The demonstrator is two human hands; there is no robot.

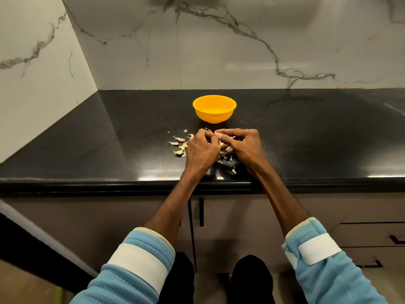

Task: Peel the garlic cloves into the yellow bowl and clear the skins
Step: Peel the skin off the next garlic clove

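Observation:
A yellow bowl [214,108] stands on the black counter, just beyond my hands. My left hand [200,150] and my right hand [242,145] meet over the counter, and both pinch one garlic clove [217,134] between their fingertips. Several unpeeled cloves [178,143] lie to the left of my left hand. Loose papery skins [225,157] are scattered under and between my hands, with a few near the counter's front. I cannot see into the bowl.
The black counter [306,139] runs left and right, with its front edge [131,185] near my forearms. Marble walls rise behind and at the left. Cabinet doors and drawers sit below the counter.

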